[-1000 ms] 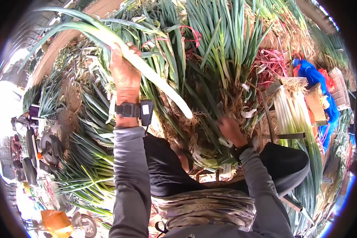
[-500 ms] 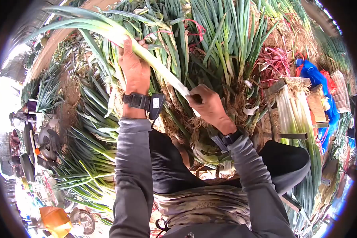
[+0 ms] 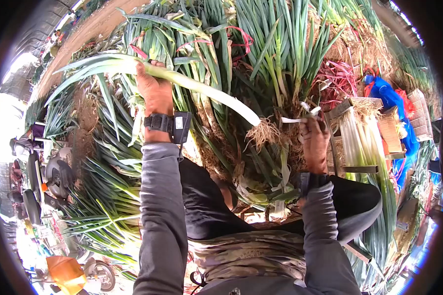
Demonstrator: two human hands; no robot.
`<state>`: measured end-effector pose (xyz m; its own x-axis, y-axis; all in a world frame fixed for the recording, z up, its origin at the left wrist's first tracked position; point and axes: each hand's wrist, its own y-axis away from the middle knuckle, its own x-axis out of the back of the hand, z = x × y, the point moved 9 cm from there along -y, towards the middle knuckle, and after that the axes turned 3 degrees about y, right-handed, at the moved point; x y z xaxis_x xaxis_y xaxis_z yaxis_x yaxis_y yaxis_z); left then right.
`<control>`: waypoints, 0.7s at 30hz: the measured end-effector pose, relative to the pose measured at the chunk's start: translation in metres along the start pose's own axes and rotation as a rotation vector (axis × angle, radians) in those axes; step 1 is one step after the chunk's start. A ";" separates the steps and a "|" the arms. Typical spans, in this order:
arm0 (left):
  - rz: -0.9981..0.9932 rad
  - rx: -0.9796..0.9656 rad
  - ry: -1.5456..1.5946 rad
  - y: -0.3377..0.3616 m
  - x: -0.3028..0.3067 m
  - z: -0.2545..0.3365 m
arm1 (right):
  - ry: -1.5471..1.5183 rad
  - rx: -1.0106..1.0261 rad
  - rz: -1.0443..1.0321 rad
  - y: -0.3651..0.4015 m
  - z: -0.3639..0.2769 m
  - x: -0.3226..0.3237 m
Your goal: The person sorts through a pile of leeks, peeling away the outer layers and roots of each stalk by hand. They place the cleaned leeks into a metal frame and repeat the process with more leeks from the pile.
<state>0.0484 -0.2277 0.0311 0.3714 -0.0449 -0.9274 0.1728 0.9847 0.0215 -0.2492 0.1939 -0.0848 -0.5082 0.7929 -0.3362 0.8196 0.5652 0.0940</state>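
Note:
My left hand (image 3: 154, 87) is wrapped round a long green onion (image 3: 206, 91) near the base of its leaves. Its white stalk slants down to the right and ends in a tuft of brown roots (image 3: 263, 132); the green leaves hang to the left. Off to the right, apart from the roots, my right hand (image 3: 315, 140) has its fingers closed on a thin white strip of peel (image 3: 295, 119). Below and behind the stalk lie more green onions with loose peel and roots.
Bundled green onions (image 3: 275, 44) fill the far side. On the right are a metal-framed rack (image 3: 362, 169) with cleaned white stalks (image 3: 359, 137), pink ties (image 3: 337, 81) and a blue cloth (image 3: 391, 93). Motorbikes (image 3: 59, 172) stand at the left, near an orange object (image 3: 66, 273).
My right hand has moved off the stalk to the right, carrying a strip of peel. My left hand has shifted slightly down and left, and the onion's root end now shows.

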 end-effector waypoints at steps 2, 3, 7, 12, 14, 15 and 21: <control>-0.035 -0.043 -0.048 0.005 -0.008 0.005 | 0.887 -0.028 -0.134 0.012 -0.023 -0.042; -0.044 -0.035 -0.054 0.002 -0.008 0.005 | 1.164 0.638 -0.134 0.032 -0.057 -0.079; -0.065 -0.062 -0.084 0.007 -0.015 0.005 | 0.944 0.676 -0.289 0.053 -0.076 -0.141; -0.182 -0.018 -0.052 0.016 -0.029 0.001 | 1.004 0.642 -0.318 0.060 -0.038 -0.160; -0.169 -0.009 -0.006 0.018 -0.027 0.002 | 1.041 0.664 -0.346 0.064 -0.034 -0.163; -0.166 -0.007 0.019 0.016 -0.027 0.003 | 1.058 0.680 -0.361 0.064 -0.033 -0.166; -0.071 -0.061 -0.008 0.015 -0.019 0.002 | 1.088 0.735 -0.345 0.067 -0.034 -0.170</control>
<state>0.0460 -0.2127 0.0498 0.3671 -0.1160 -0.9229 0.1431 0.9874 -0.0672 -0.1165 0.1052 0.0103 -0.3845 0.6071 0.6955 0.3858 0.7901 -0.4764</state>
